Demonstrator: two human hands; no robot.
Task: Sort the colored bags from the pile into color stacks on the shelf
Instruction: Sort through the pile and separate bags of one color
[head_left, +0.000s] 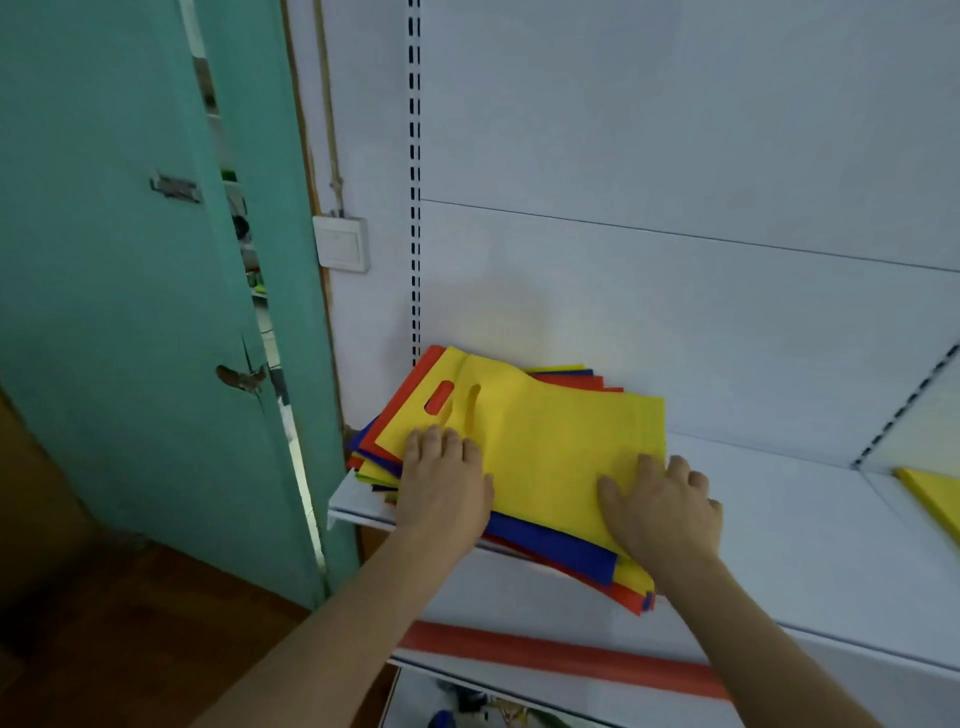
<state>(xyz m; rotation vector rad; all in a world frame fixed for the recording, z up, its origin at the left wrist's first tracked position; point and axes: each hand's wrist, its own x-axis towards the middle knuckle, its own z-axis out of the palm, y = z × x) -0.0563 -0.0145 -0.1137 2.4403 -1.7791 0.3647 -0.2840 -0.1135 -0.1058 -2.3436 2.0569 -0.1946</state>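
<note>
Both hands, left (444, 480) and right (662, 512), lie flat with fingers relaxed on the top yellow bag (545, 441) of the pile (550, 545) beneath them.

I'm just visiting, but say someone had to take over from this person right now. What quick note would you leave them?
Left hand: flat on the top yellow bag, near its handle cutout.
Right hand: fingers resting on that bag's right edge; no clear grip.
Mixed pile of red, blue and yellow bags sits at the left end of the white shelf.
Done: a yellow stack is started at far right.
Left: move this yellow bag over, then sort the rest.
</note>
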